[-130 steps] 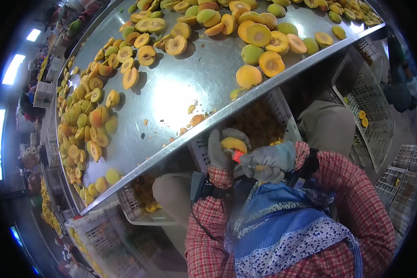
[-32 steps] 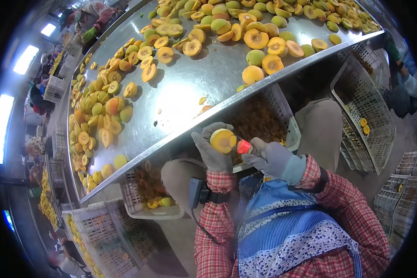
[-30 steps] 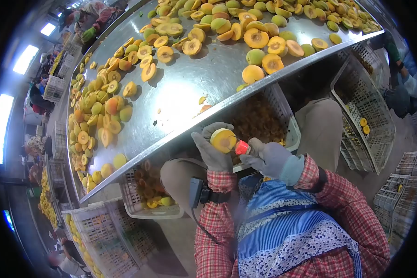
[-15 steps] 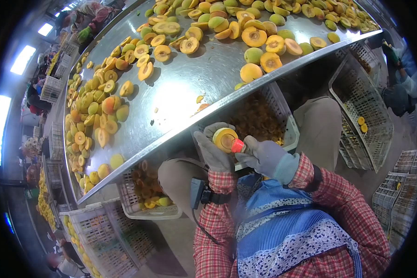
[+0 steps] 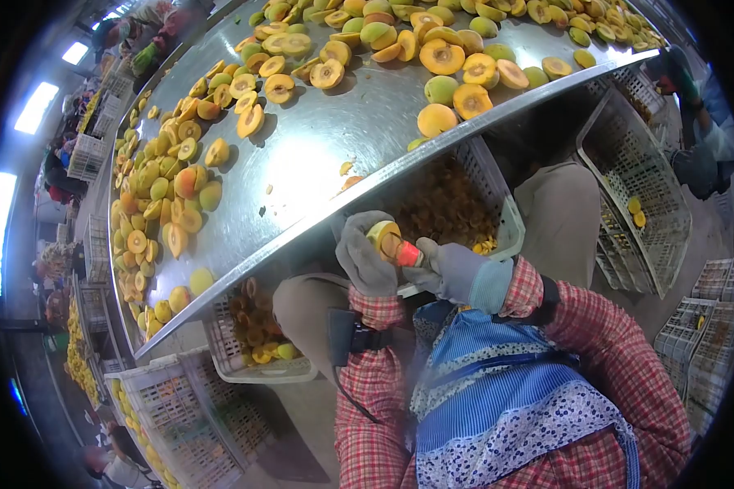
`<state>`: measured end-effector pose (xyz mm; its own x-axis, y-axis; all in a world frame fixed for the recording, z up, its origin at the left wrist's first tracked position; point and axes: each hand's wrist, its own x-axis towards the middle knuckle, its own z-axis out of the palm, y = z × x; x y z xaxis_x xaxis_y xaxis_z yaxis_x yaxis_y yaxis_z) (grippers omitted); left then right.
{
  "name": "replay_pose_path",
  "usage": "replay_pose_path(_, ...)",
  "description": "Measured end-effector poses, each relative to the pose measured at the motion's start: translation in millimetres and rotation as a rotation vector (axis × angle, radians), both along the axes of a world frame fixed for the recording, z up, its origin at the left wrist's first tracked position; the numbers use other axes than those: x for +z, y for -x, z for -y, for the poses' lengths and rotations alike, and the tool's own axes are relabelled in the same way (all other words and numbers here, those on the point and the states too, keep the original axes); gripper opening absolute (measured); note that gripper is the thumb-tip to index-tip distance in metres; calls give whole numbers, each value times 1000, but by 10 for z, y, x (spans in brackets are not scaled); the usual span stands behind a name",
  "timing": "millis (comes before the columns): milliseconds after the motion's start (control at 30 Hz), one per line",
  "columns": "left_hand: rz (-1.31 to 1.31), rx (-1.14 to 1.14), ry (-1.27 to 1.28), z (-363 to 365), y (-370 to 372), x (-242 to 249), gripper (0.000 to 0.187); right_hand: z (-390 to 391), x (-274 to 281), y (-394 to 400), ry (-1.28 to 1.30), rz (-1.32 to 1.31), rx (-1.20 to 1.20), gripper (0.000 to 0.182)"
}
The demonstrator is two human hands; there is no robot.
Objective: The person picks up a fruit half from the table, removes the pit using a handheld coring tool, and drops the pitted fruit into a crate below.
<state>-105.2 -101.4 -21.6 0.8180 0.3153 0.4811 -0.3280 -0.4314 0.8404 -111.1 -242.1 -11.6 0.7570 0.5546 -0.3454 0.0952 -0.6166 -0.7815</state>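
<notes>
In my gloved left hand (image 5: 369,259) rests a halved yellow fruit (image 5: 381,235), with the fingers wrapped round it. My gloved right hand (image 5: 457,271) grips a small tool with a red part (image 5: 408,253), whose front end meets the cut face of the fruit. The tool's tip is too small to make out. Both hands are over my lap, near the metal table's edge. Below and beyond them, a crate (image 5: 510,228) holds brown fruit pieces (image 5: 440,204).
The metal table (image 5: 302,163) carries many halved fruits (image 5: 151,196). A second crate (image 5: 269,375) with pieces stands at left, beside white crates (image 5: 179,416). More crates (image 5: 636,196) stand at right. Another person's sleeve (image 5: 722,138) shows at far right.
The left hand and the fruit have shifted slightly left, and the fruit is now tilted on its side. The red part points more to the right, and the whole view has shifted a little.
</notes>
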Motion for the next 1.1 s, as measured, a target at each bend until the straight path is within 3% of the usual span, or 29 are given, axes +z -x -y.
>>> replay_pose_path(33,37,-93,-117,-60,-23,7,49,-8,43,-15,-27,-99,-25,37)
replay_pose_path(100,-74,-194,-36,-140,-50,73,48,-15,112,-36,-55,-198,-53,37)
replay_pose_path(167,-184,-294,44,-99,-71,74,46,-18,152,-56,-216,-633,-187,36)
replay_pose_path(233,-78,-66,154,21,-83,-4,44,-59,72,-5,-274,-480,-195,35)
replay_pose_path(267,-78,-71,150,24,-92,-33,44,-74,38,13,-322,-330,-209,34)
replay_pose_path(333,-124,-123,396,40,-112,-80,40,-42,29,-12,-301,-266,-210,32)
replay_pose_path(367,-124,-122,395,67,-86,-30,40,-34,44,-16,-280,-209,-209,31)
replay_pose_path(400,-146,-25,152,101,-39,46,36,-18,79,-7,-283,-209,-207,31)
replay_pose_path(433,-167,71,-91,126,-10,89,34,16,141,9,-454,-325,-315,31)
replay_pose_path(467,-168,70,-94,136,-3,67,34,48,197,19,-626,-441,-424,32)
replay_pose_path(533,-165,-215,1020,132,-10,-3,35,108,232,-33,-668,-508,-457,31)
replay_pose_path(567,-166,-221,1018,123,10,-24,35,130,245,-59,-704,-574,-485,31)
replay_pose_path(633,-88,-468,1175,123,64,-52,48,121,268,-68,-742,-660,-516,28)
replay_pose_path(667,-179,-461,1428,112,53,7,64,96,283,-71,-769,-729,-552,27)
replay_pose_path(700,-181,-468,1430,112,60,5,64,75,293,-70,-796,-799,-586,25)
replay_pose_path(767,-270,-537,974,116,105,-3,71,74,253,-77,-820,-750,-618,24)
replay_pose_path(800,-306,-602,900,87,111,16,77,88,233,-97,-841,-733,-618,22)
replay_pose_path(967,-306,-660,848,182,84,-1,59,144,66,-117,-906,-541,-553,22)
replay_pose_path(1033,-290,-633,799,197,121,-14,55,128,50,-125,-912,-277,-512,21)
replay_pose_path(1100,-386,-453,701,236,158,31,51,156,68,-109,-943,-354,-510,19)
